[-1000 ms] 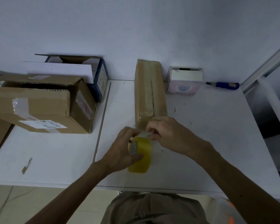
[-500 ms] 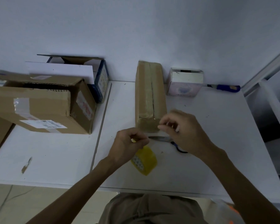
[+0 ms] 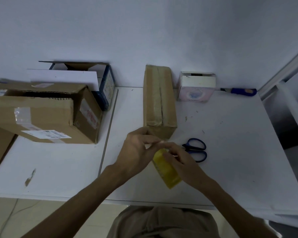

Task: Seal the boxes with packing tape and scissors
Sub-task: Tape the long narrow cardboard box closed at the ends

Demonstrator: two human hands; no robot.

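nearest us, two bare forearms cross the front edge of the white table (image 3: 58, 165). the left hand (image 3: 138, 152) and right hand (image 3: 181, 160) meet over a yellow tape roll (image 3: 168, 172), which is tilted over the table's front part; we cannot tell whether it touches the surface. the left hand's fingers are curled and pinch at the roll's upper end. the right hand's fingers curl down onto the roll's upper side. we cannot tell which fingertips have the loose tape end.

just right of the hands, the blue-handled scissors (image 3: 194, 148) lie flat on the table, blades hidden behind the right hand. just beyond the left knuckles is the near end of the long brown box (image 3: 159, 103), which runs back to the wall.

to the left sits a large cardboard box (image 3: 41, 114), with a blue and white box (image 3: 107, 86) behind it. at the wall are a small white box (image 3: 195, 83) and a blue-handled tool (image 3: 239, 91).
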